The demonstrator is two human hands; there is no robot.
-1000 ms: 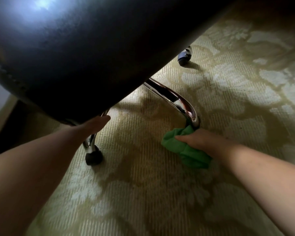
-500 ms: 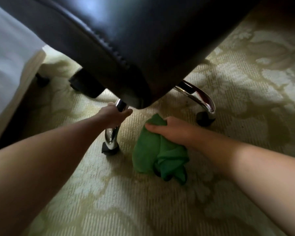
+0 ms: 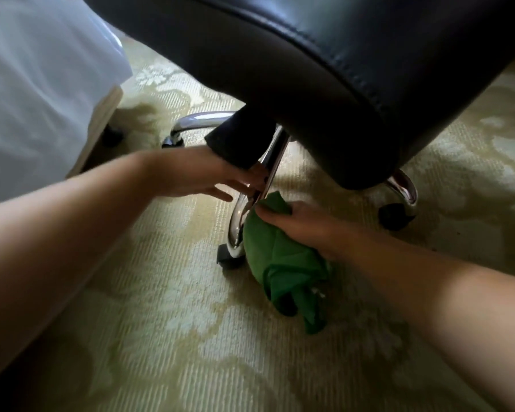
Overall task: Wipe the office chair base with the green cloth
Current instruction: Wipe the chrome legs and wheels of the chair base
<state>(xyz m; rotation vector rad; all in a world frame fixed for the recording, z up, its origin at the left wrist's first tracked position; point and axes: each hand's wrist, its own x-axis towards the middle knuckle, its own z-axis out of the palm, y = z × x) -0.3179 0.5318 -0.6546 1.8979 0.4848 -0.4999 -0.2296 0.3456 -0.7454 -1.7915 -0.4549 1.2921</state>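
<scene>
Carpet (image 3: 161, 322) below: your left hand (image 3: 214, 176) grips the leg (image 3: 238, 230), right hand (image 3: 298, 224) clutches the cloth (image 3: 280, 263) against it; wipe downward next

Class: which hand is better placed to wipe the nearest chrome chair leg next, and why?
Right. The right hand holds the green cloth beside the chrome leg; the left hand only grips that leg higher up, without cloth.

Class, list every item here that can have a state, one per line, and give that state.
green cloth, bunched, pressed against near chrome leg
right hand, grips the green cloth
left hand, holds near chrome leg above the cloth
near caster, resting on the carpet
</scene>
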